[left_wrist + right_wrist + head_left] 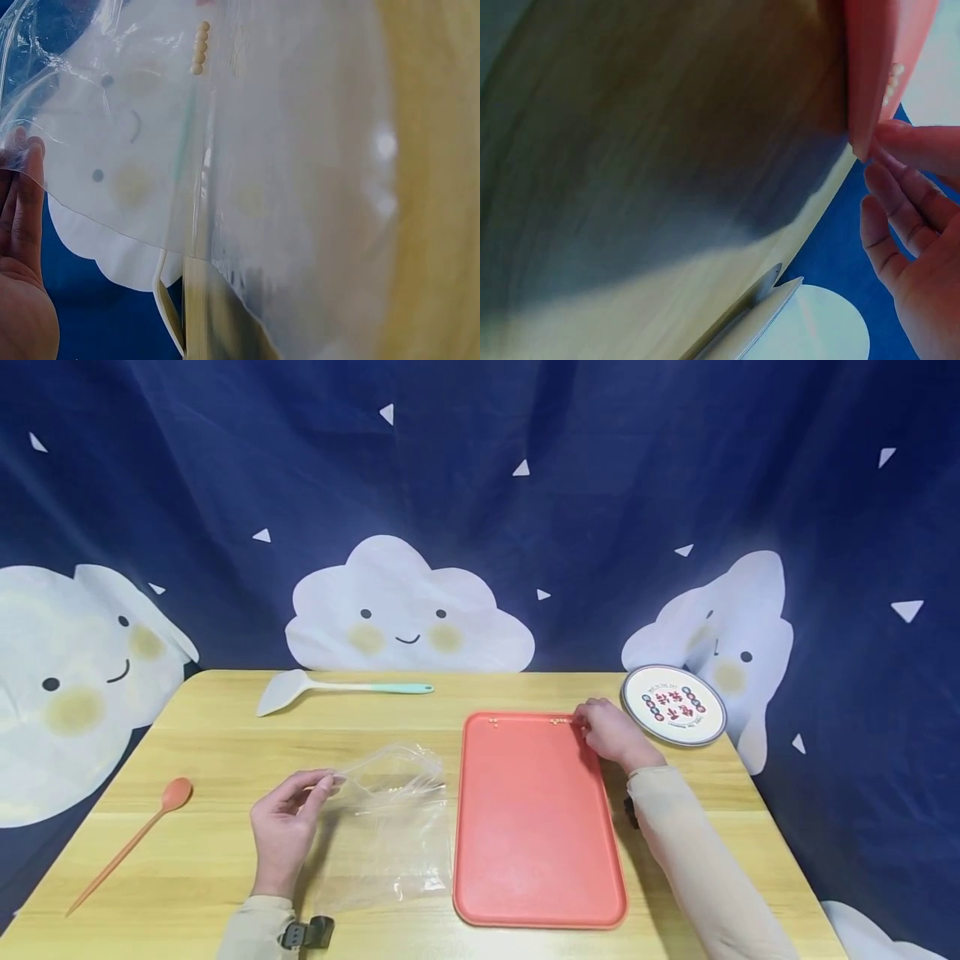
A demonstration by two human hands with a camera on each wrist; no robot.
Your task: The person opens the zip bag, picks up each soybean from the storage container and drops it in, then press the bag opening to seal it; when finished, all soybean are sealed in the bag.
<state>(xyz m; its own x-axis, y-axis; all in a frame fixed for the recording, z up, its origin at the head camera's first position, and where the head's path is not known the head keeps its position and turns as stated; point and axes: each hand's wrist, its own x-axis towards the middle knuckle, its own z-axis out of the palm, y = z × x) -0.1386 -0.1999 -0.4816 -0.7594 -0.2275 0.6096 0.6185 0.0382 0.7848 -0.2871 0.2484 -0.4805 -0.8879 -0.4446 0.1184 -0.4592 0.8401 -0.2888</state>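
My left hand (288,827) pinches the edge of a clear plastic bag (397,852) between thumb and fingers. The bag's mouth gapes toward the back of the table, and a short row of small cream beads (199,48) shows through its film in the left wrist view. To the right of the bag lies a red tray (536,827), with several more cream beads (558,721) along its far rim. My right hand (611,731) grips the tray's far right corner, thumb at the top and fingers curled by the rim.
A white plate with printed red characters (675,706) stands beyond the right hand at the back right. Near the back edge lies a white spatula with a mint handle (401,688). An orange spoon (177,794) rests at the left of the wooden table (225,735). A blue cloud-print curtain (585,510) hangs behind.
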